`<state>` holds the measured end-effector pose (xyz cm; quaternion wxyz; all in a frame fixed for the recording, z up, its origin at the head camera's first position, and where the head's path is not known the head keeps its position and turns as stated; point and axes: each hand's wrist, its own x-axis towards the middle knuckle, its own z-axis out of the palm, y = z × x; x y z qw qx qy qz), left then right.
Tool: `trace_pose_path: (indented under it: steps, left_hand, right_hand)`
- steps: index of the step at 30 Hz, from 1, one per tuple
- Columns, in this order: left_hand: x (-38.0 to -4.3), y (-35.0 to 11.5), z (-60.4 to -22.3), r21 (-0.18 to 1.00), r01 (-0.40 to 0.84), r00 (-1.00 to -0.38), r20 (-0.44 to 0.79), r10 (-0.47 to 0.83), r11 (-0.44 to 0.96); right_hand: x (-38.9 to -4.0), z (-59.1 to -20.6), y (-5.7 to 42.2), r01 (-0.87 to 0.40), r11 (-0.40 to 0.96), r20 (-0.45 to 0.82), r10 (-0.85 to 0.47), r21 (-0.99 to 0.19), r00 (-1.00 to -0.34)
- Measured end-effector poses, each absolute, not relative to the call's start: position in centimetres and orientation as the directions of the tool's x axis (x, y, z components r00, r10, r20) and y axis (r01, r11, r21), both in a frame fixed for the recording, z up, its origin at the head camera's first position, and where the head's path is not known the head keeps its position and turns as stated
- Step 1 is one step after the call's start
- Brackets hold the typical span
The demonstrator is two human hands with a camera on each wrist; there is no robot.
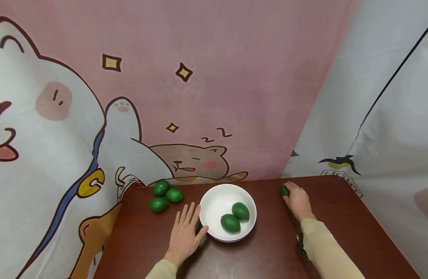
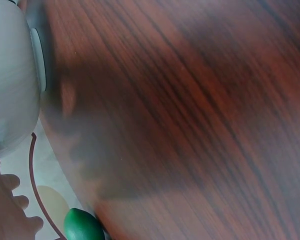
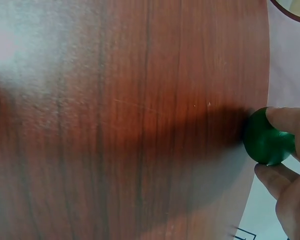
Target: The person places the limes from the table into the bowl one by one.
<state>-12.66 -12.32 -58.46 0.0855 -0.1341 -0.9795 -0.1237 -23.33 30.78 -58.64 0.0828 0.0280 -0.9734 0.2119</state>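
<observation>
Between thumb and fingers, my right hand (image 1: 299, 201) pinches a green lime (image 1: 284, 190) near the table's back edge, to the right of the bowl. The right wrist view shows the fingers around this lime (image 3: 262, 140) from both sides. My left hand (image 1: 185, 234) lies with fingers extended beside the white bowl (image 1: 212, 203), its thumb at the bowl's left rim. Inside the bowl, two limes rest close together: a rear lime (image 1: 240, 211) and a front lime (image 1: 230, 223). In the left wrist view, only part of the left hand (image 2: 10, 215) shows beneath the bowl (image 2: 15, 75).
Three more limes sit in a group at the table's back left: one lime (image 1: 161, 188) behind, another lime (image 1: 174, 195) to its right, and a third lime (image 1: 158, 204) in front. A cartoon-printed cloth (image 1: 256, 97) hangs right behind the dark wooden table (image 1: 263, 255).
</observation>
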Motion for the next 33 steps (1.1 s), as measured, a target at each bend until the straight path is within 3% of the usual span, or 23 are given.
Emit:
trace_pose_path:
  steps: [17,33]
  left_hand:
    - [-12.6,-12.3,-58.3,0.232,0.277,-0.953,0.192,0.235,0.933]
    - [-12.6,-12.4,-58.3,0.249,0.272,-0.956,0.182,0.231,0.929]
  right_hand:
    - [-21.7,-59.6,29.9,-0.118,0.899,0.281,0.007,-0.423,-0.96]
    - [-20.0,-59.6,29.6,-0.136,0.892,0.308,0.003,-0.431,-0.951]
